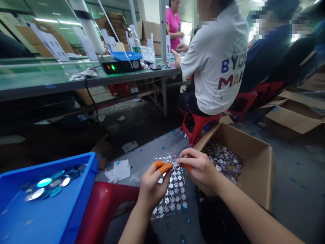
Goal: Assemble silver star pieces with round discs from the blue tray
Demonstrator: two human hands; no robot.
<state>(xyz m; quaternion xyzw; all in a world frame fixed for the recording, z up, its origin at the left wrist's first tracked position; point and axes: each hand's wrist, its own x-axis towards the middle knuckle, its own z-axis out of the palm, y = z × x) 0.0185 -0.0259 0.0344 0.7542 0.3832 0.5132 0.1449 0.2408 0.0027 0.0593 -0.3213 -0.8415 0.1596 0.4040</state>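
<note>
- The left hand [152, 189] has a narrow grip, pinching the top edge of a transparent plastic bag [174, 193] between thumb and fingers, with orange finger cots [159, 167] on its fingertips.
- The right hand [200, 169] also has a narrow grip on the bag's top edge, just beside the left hand, and an orange finger cot [186, 166] shows on it too.
- The bag hangs between the two forearms, in front of the person. It is packed with flat silvery star-shaped pieces with a mirror shine.
- Just to the right of the bag, an open cardboard box [254, 159] sits on the concrete floor [291, 210], heaped with loose silvery pieces [223, 159]; the right hand is close to its near wall.
- To the left, a blue plastic tray [50, 217] rests near the person, holding round mirrored discs [48, 184] in an overlapping cluster.
- A red plastic stool [106, 200] stands under the tray's right edge.
- Small blue bits lie scattered on the floor, with a crumpled white sheet [118, 171] beyond the bag.
- Farther off, a co-worker in a white T-shirt [215, 61] sits on a red stool at a long green worktop [50, 78], which carries a black device with a lit green light [119, 66].
- A person in a pink top [174, 25] stands at the far end.
</note>
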